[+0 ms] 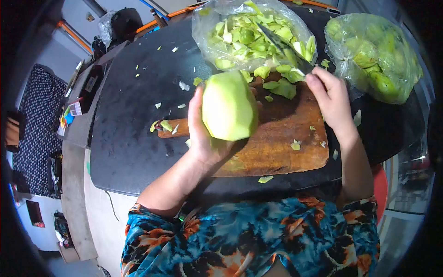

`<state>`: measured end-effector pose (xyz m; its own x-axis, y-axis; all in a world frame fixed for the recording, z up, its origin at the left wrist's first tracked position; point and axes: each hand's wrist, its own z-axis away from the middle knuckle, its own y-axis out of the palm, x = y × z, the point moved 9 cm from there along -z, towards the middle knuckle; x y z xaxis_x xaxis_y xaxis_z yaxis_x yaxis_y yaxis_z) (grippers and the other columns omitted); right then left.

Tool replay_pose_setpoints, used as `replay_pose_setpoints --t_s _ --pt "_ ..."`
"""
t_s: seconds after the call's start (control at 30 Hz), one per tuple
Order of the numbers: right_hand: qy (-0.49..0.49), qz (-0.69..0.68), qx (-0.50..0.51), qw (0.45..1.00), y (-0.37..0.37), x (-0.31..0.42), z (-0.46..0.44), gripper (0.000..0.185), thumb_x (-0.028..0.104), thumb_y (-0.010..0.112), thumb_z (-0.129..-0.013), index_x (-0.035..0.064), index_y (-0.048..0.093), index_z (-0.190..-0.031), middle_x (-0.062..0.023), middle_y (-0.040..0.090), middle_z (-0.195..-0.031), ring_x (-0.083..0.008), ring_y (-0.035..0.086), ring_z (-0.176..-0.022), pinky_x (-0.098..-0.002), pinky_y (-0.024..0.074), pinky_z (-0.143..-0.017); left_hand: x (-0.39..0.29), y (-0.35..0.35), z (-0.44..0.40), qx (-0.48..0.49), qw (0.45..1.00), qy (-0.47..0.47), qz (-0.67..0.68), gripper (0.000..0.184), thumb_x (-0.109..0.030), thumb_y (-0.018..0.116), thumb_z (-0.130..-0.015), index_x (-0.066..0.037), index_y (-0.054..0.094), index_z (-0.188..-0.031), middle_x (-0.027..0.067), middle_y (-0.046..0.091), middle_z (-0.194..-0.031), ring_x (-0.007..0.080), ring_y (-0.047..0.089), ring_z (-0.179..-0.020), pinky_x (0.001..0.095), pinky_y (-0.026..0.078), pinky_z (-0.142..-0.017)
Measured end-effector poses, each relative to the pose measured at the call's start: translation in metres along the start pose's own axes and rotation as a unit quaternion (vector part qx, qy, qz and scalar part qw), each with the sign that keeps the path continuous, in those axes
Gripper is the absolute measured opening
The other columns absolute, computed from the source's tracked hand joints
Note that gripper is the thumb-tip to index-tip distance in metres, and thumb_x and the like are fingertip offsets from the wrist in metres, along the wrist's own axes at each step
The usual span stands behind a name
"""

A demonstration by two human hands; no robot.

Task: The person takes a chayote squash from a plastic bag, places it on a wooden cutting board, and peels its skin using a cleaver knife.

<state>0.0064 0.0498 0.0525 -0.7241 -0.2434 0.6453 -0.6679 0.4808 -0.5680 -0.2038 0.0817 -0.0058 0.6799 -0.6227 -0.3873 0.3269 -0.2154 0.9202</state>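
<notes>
My left hand (pixel 206 138) is wrapped round a large peeled pale-green fruit (pixel 230 106), held up above the wooden cutting board (pixel 281 143). Flat facets mark its surface; the exact kind of fruit is unclear. In my right hand (pixel 333 97) is a knife (pixel 284 46), its blade pointing up and left over the plastic bag of peelings (pixel 210 27). Bits of green peel seem to cling to the blade, and my fingers hide the handle. Blade and fruit are apart. Several pieces of peel (pixel 282 87) lie at the board's far edge.
At the right, a clear plastic bag (pixel 374 55) holds several whole green fruits. Small scraps dot the black table (pixel 134 138). The board's handle (pixel 173 128) points left. A red seat (pixel 380 194) shows beyond the table's right front edge.
</notes>
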Motion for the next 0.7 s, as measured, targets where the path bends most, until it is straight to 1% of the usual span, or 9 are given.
replay_pose_setpoints --t_s 0.03,0.07,0.17,0.2,0.33,0.37,0.4,0.53,0.7 --pt "-0.005 -0.017 0.004 1.0 0.002 0.004 0.004 0.037 0.03 0.061 -0.091 -0.0009 0.051 -0.074 -0.009 0.044 -0.053 -0.0144 0.033 -0.051 -0.0317 0.0321 -0.048 -0.004 -0.007 -0.001 -0.029 0.999 0.024 -0.002 0.068 -0.061 0.041 -0.087 -0.007 0.047 -0.129 0.0144 0.056 -0.121 0.0302 0.057 -0.108 0.043 0.046 -0.093" --pt "-0.014 -0.021 0.009 1.0 0.005 0.006 0.007 0.035 0.029 0.064 -0.089 -0.0001 0.051 -0.074 -0.0094 0.045 -0.053 -0.0163 0.038 -0.049 -0.0317 0.0342 -0.048 -0.008 -0.015 0.0 -0.058 0.997 0.048 -0.003 0.067 -0.061 0.041 -0.088 -0.008 0.048 -0.129 0.0137 0.056 -0.121 0.0298 0.057 -0.107 0.0427 0.046 -0.093" --pt "-0.058 -0.015 0.046 0.997 0.015 0.027 0.016 0.035 0.03 0.066 -0.086 0.001 0.052 -0.073 -0.0101 0.048 -0.054 -0.0192 0.047 -0.048 -0.0321 0.0376 -0.048 -0.012 -0.027 -0.004 -0.059 0.997 0.039 -0.039 0.065 -0.062 0.042 -0.088 -0.012 0.049 -0.129 0.0114 0.056 -0.122 0.0294 0.056 -0.11 0.045 0.046 -0.094" --pt "-0.065 -0.027 0.073 0.995 0.018 0.036 0.019 0.035 0.032 0.069 -0.082 0.0028 0.052 -0.072 -0.0107 0.052 -0.056 -0.0247 0.056 -0.05 -0.033 0.0407 -0.048 -0.009 -0.021 -0.005 -0.007 1.0 0.004 0.011 0.066 -0.063 0.041 -0.088 -0.012 0.049 -0.129 0.0112 0.056 -0.123 0.0308 0.055 -0.112 0.0465 0.045 -0.096" --pt "-0.213 -0.034 0.126 0.968 0.022 0.091 0.04 0.045 0.044 0.071 -0.077 0.0077 0.048 -0.064 -0.0067 0.054 -0.056 -0.0259 0.059 -0.051 -0.0352 0.0429 -0.048 0.0 -0.026 0.002 -0.107 0.993 0.03 -0.027 0.066 -0.06 0.041 -0.089 -0.009 0.049 -0.129 0.0126 0.056 -0.124 0.0296 0.055 -0.112 0.0444 0.043 -0.098" --pt "-0.246 -0.042 0.136 0.959 0.021 0.103 0.045 0.046 0.047 0.071 -0.076 0.0089 0.047 -0.063 -0.0059 0.054 -0.056 -0.0254 0.059 -0.051 -0.0356 0.0432 -0.048 0.006 -0.017 -0.005 0.032 0.998 -0.055 0.023 0.069 -0.061 0.041 -0.088 -0.007 0.048 -0.13 0.0135 0.055 -0.126 0.0297 0.054 -0.113 0.0438 0.041 -0.1" --pt "-0.257 -0.042 0.14 0.955 0.02 0.111 0.048 0.048 0.05 0.07 -0.076 0.0095 0.047 -0.064 -0.0053 0.052 -0.055 -0.0254 0.057 -0.051 -0.0357 0.0433 -0.049 0.011 -0.01 -0.003 0.053 0.996 -0.067 0.01 0.069 -0.061 0.04 -0.089 -0.007 0.048 -0.131 0.0138 0.055 -0.126 0.0291 0.054 -0.114 0.0433 0.041 -0.1" --pt "-0.28 -0.039 0.138 0.949 0.018 0.116 0.057 0.051 0.055 0.066 -0.077 0.0095 0.046 -0.064 -0.0042 0.047 -0.055 -0.0249 0.054 -0.049 -0.0355 0.0424 -0.049 0.011 0.01 0.011 0.016 0.991 -0.076 -0.107 0.064 -0.057 0.039 -0.093 -0.007 0.046 -0.132 0.0135 0.055 -0.126 0.0257 0.055 -0.112 0.0388 0.043 -0.097" --pt "-0.28 -0.028 0.166 0.945 0.018 0.12 0.061 0.051 0.056 0.065 -0.078 0.0105 0.045 -0.064 -0.0028 0.047 -0.055 -0.0228 0.054 -0.049 -0.0343 0.0425 -0.048 0.004 0.009 0.001 0.065 0.952 -0.018 -0.298 0.062 -0.054 0.044 -0.092 -0.006 0.048 -0.13 0.0124 0.058 -0.121 0.023 0.058 -0.105 0.0361 0.045 -0.094"
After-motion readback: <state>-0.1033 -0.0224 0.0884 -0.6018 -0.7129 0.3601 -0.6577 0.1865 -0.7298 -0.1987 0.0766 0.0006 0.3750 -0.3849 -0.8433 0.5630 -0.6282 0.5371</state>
